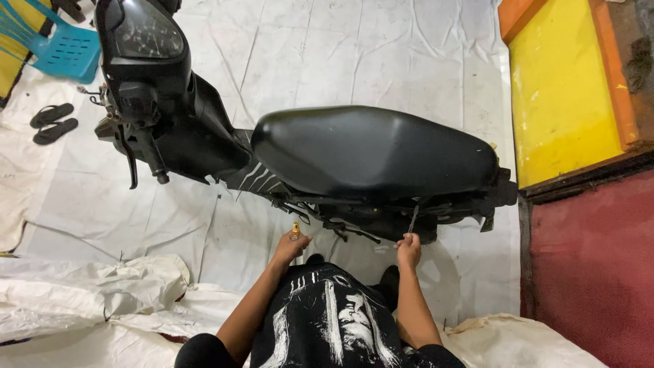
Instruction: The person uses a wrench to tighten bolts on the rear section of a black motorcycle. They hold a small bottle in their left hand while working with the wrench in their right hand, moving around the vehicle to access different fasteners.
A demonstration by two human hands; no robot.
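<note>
Pinching a small brass part point(296, 232), left hand point(289, 247); right hand point(409, 249) grips tool point(413, 218).

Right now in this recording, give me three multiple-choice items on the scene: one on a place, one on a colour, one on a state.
1. Where do the sandals lie?
A. On the seat
B. On the white sheet left of the handlebar
C. On the yellow platform

2. What colour is the plastic chair at the top left?
A. Turquoise blue
B. Red
C. Black

3. What is the right hand doing?
A. Resting flat on the seat
B. Hanging empty at the side
C. Gripping a thin tool pointed up under the scooter

Answers:
1 B, the pair sits on the sheet beside the scooter's front.
2 A, its slatted seat is turquoise.
3 C, the slim tool rises from the fist toward the frame below the seat, while the left hand holds a small golden part.
</note>
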